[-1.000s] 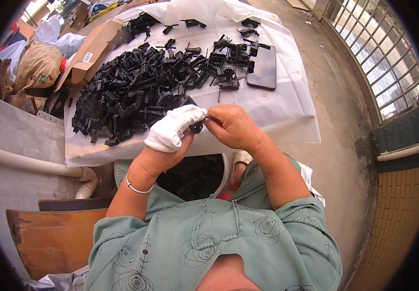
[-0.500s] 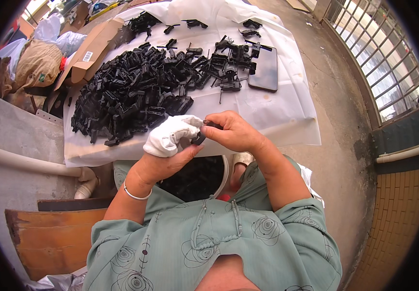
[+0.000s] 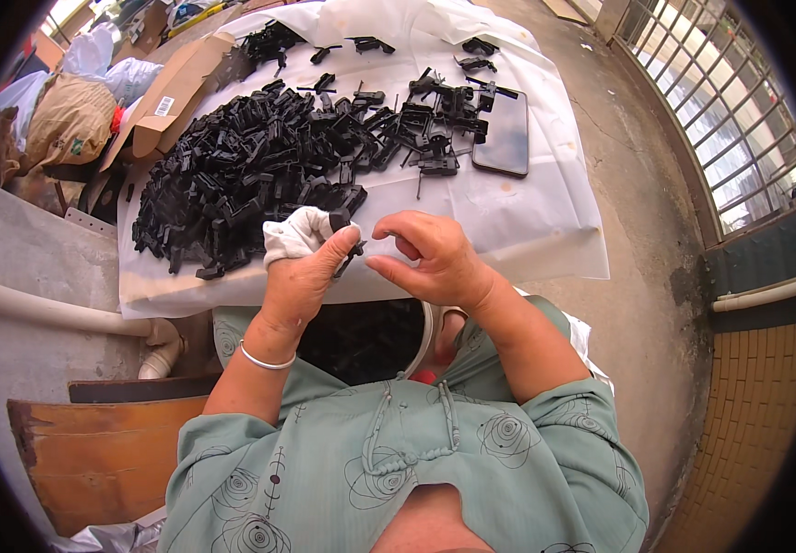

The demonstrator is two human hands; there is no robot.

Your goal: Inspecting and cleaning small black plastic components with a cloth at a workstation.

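My left hand, a white glove over its fingers and the thumb bare, pinches a small black plastic part above the table's near edge. To the right, my right hand hovers apart from the part, thumb and forefinger curved with a gap between them; I see nothing held there. Just beyond my left hand spreads a big heap of similar black plastic parts on the white sheet. A looser cluster of these parts lies farther right.
A dark-screened phone lies at the sheet's right. An open cardboard box stands left of the heap. Below my hands, a round tub sits between my knees with dark contents. A pipe runs at left; barred railings at right.
My hands have drawn apart. The left has shifted slightly left, keeping the black part and tilting it up; the right has let go and its fingers have parted.
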